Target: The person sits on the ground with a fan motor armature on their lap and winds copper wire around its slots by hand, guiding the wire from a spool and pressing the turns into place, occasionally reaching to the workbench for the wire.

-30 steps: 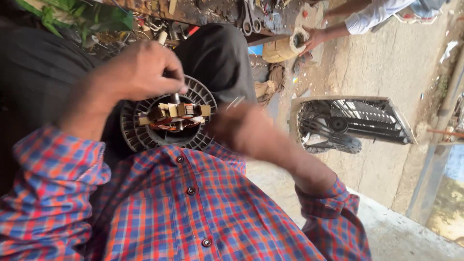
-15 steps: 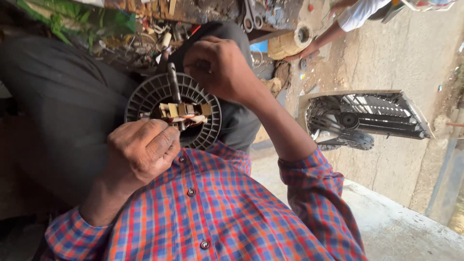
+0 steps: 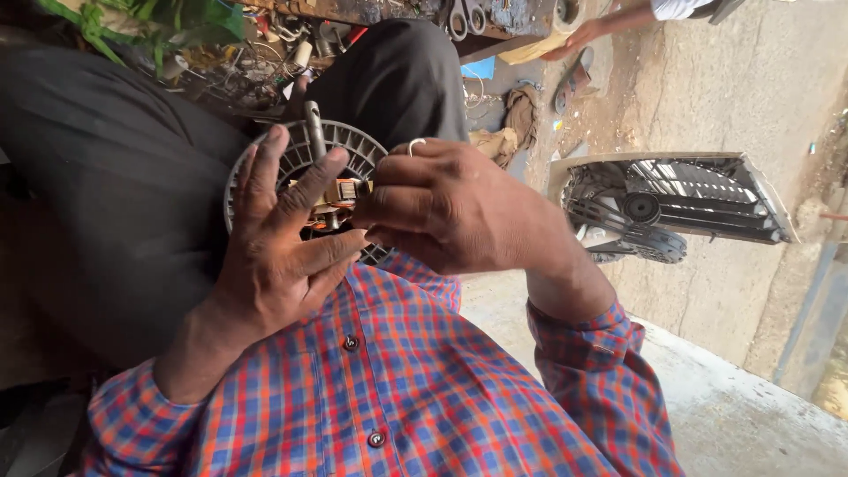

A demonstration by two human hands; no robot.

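Grey ribbed fan motor [image 3: 358,159] resting on lap, left hand [image 3: 278,243] spreading open-fingered over it, holding nothing, right hand [image 3: 442,208] curling shut, pinching wire [image 3: 415,144] at windings [image 3: 340,192].

Shirt [image 3: 424,397] red-blue plaid; trousers [image 3: 115,185] black; fan housing [image 3: 353,150] grey.

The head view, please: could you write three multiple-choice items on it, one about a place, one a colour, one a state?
1. Where does the round grey motor housing rest?
A. on the person's lap
B. on a shelf
C. inside the fan casing

2. What colours is the checked shirt?
A. green and white
B. red and blue
C. plain black

3. How is the left hand?
A. clenched in a fist
B. out of view
C. fingers spread open

A: dark trousers lie beneath it. B: the checks show red and blue. C: its fingers fan out over the housing, beside the right hand.
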